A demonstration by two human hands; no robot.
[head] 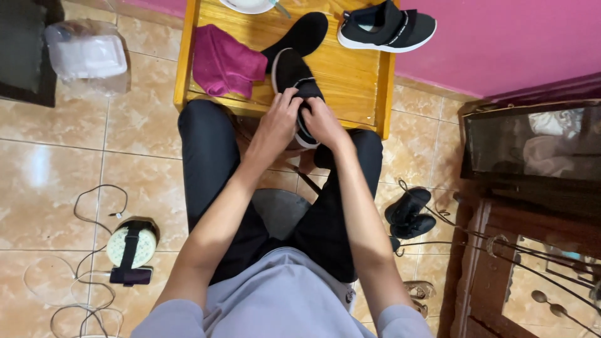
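Observation:
A black sneaker with a white sole lies at the front edge of a small wooden table, toe pointing away from me. My left hand grips its near end from the left, and my right hand holds the same end from the right, fingers on the upper. A black insole lies just beyond the shoe. Left of it sits a magenta cloth. A second black sneaker rests at the table's far right corner.
A white plate sits at the table's far edge. On the tiled floor: a clear plastic box at upper left, a round device with cables at lower left, black shoes at right. A dark wooden cabinet stands at right.

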